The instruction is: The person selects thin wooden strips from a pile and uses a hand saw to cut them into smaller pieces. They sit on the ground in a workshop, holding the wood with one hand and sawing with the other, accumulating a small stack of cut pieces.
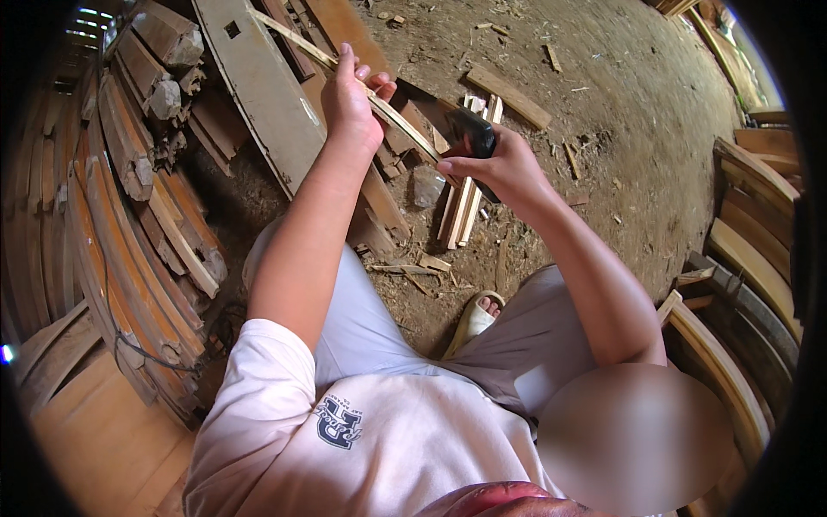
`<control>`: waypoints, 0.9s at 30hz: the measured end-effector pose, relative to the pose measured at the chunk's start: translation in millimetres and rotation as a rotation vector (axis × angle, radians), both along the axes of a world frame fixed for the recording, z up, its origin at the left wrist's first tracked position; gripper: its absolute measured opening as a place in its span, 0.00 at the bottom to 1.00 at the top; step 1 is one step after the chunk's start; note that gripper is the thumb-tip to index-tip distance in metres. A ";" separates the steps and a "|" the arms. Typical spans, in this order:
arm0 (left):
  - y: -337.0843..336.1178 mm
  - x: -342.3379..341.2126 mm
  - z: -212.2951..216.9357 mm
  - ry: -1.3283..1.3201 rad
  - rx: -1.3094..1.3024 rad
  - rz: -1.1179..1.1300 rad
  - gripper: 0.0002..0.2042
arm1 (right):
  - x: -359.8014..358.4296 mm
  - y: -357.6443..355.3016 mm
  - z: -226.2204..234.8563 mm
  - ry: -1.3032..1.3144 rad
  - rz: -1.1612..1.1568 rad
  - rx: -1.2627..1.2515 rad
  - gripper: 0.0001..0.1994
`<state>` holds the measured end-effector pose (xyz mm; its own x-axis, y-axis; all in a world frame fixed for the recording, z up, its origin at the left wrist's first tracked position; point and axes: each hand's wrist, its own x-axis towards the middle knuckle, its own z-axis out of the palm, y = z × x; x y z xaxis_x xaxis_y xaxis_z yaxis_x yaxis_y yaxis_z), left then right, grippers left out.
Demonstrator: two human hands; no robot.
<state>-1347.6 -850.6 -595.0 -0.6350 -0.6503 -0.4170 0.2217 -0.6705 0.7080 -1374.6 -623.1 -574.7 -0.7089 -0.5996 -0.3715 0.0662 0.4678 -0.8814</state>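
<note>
Grip first: left hand (355, 99) is closed around a thin wooden strip (402, 127), right hand (512, 172) is wrapped around a black handheld object (475, 133), with its thumb at or just by the strip's near end. Can't tell whether that thumb pinches the wood or only overlaps it from this angle; kind of black object also unclear, the hand covers much of it. Progress, my read: work on this one piece looks under way, not finished, since both hands are occupied with it. Several similar strips (465, 211) lie bundled on the dirt floor (603, 95) below the right hand; no way to tell if those are done or waiting, so the count left is unknown. Strip location: held up in front of the knees, above the floor, its far part passing over the wide grey board (258, 86) at the left. Long axis is one straight diagonal, near end at the right hand, far end pointing forward and to the left, past the left hand. Bundled strips run on a different line, more nearly straight ahead, leaning a bit right. Up or down tilt of the held strip: can't judge from one view.
</note>
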 end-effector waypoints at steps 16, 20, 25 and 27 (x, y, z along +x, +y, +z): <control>-3.1 -6.7 -17.2 0.095 0.074 -0.004 0.21 | -3.6 6.9 9.8 -0.013 0.003 -0.002 0.23; 4.7 -9.6 -10.1 0.094 0.138 -0.008 0.23 | -9.8 13.9 -24.2 -0.030 -0.018 -0.066 0.24; 11.9 -9.2 -2.9 0.039 0.046 -0.065 0.25 | 4.0 10.8 2.9 -0.093 -0.076 -0.116 0.21; 12.4 -8.4 -2.0 0.042 0.036 -0.063 0.26 | 4.3 9.3 7.0 -0.108 -0.049 -0.107 0.20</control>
